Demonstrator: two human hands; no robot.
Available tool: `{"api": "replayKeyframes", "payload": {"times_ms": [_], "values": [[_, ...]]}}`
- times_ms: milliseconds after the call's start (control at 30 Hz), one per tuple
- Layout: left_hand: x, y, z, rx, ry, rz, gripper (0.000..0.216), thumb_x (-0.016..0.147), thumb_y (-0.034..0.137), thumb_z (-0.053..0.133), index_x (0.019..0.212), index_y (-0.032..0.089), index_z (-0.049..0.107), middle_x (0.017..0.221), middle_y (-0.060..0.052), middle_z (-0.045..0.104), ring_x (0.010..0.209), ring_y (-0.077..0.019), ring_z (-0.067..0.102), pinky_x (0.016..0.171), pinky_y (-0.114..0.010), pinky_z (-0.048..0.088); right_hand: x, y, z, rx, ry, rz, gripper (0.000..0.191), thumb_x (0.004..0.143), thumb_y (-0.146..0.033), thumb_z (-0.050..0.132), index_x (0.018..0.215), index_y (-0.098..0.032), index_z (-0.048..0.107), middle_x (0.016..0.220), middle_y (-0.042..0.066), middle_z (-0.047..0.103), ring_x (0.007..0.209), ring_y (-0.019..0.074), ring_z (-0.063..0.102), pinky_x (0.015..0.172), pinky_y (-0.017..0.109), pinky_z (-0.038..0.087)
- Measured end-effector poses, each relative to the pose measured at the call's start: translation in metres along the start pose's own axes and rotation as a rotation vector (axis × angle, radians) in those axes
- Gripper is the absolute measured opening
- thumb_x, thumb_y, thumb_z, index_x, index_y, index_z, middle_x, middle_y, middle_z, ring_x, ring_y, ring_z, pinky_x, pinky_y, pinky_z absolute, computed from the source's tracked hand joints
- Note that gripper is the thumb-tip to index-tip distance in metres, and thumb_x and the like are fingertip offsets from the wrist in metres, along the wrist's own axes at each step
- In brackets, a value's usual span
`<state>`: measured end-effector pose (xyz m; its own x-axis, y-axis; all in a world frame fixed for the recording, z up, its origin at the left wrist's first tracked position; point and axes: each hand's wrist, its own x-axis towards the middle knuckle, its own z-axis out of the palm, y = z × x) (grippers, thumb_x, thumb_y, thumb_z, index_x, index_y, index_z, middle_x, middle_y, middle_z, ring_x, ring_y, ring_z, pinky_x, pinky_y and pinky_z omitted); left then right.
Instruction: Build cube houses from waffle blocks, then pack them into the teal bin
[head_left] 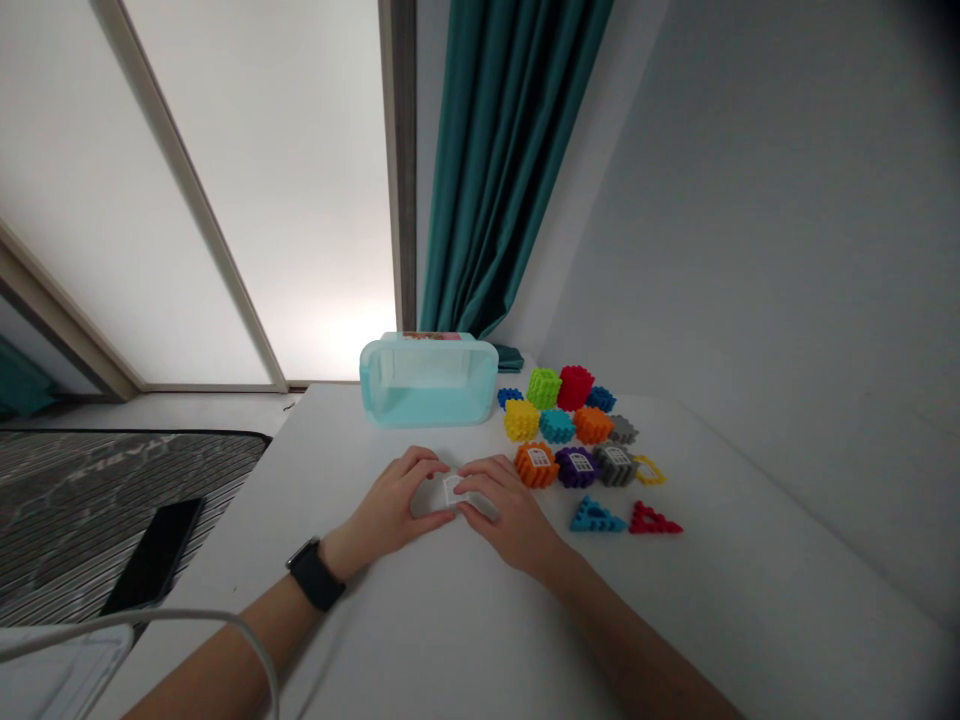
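Between my two hands, just above or on the white tabletop, is a small white window piece [452,489] with a grid pattern. My left hand [397,503] curves around its left side, thumb below and fingers above, the fingertips at its edges. From the other side my right hand [510,512] grips it, with fingertips on its face and right edge. Nearest to my right hand is an orange block [535,466] with a white window in it. Beside that stand a purple block [576,467] and a grey block [615,465], also with white windows.
Behind the hands, a clear teal bin [429,415] lies with its opening toward me. Several coloured blocks, including a yellow block [521,421] and a red block [575,388], stand at right. Blue [597,515] and red triangles [654,519] lie closer. A white cable [187,613] crosses the lower left.
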<state>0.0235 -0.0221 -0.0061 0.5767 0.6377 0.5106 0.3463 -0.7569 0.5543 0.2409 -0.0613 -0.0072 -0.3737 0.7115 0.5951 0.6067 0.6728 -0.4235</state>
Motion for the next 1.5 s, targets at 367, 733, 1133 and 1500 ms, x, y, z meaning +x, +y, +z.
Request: {"api": "replayKeyframes", "payload": {"times_ms": [367, 733, 1133, 1500], "values": [[-0.003, -0.002, -0.001, 0.063, -0.159, 0.060, 0.028, 0.092, 0.030, 0.063, 0.119, 0.025, 0.061, 0.120, -0.010, 0.061, 0.109, -0.0232, 0.063, 0.092, -0.036, 0.054, -0.046, 0.007, -0.019, -0.164, -0.061, 0.079, 0.014, 0.099, -0.022, 0.054, 0.094, -0.022, 0.068, 0.087, 0.005, 0.073, 0.084, 0.0223, 0.065, 0.082, 0.042, 0.051], [-0.002, -0.004, 0.001, 0.076, -0.178, 0.075, 0.021, 0.095, 0.029, 0.058, 0.115, 0.024, 0.063, 0.115, -0.009, 0.062, 0.102, -0.0212, 0.064, 0.088, -0.034, 0.054, -0.067, 0.008, -0.028, -0.339, -0.098, 0.182, 0.015, 0.093, -0.013, 0.055, 0.093, -0.021, 0.068, 0.089, 0.007, 0.072, 0.088, 0.0255, 0.062, 0.079, 0.043, 0.047], [-0.001, -0.004, 0.002, 0.091, -0.232, 0.055, 0.020, 0.096, 0.028, 0.056, 0.115, 0.023, 0.062, 0.117, -0.009, 0.061, 0.106, -0.0223, 0.062, 0.092, -0.035, 0.052, -0.078, -0.015, -0.037, -0.259, -0.230, 0.089, 0.047, 0.079, 0.005, 0.047, 0.115, -0.019, 0.066, 0.098, 0.010, 0.067, 0.096, 0.0254, 0.057, 0.088, 0.046, 0.050], [0.000, 0.039, 0.010, 0.064, -0.503, 0.193, 0.037, 0.094, 0.023, 0.056, 0.131, 0.025, 0.058, 0.128, -0.008, 0.063, 0.119, -0.0249, 0.056, 0.106, -0.042, 0.042, -0.082, -0.010, -0.030, -0.246, -0.221, 0.041, 0.048, 0.079, 0.007, 0.046, 0.115, -0.018, 0.066, 0.107, 0.010, 0.067, 0.105, 0.0250, 0.054, 0.098, 0.046, 0.047]]}}
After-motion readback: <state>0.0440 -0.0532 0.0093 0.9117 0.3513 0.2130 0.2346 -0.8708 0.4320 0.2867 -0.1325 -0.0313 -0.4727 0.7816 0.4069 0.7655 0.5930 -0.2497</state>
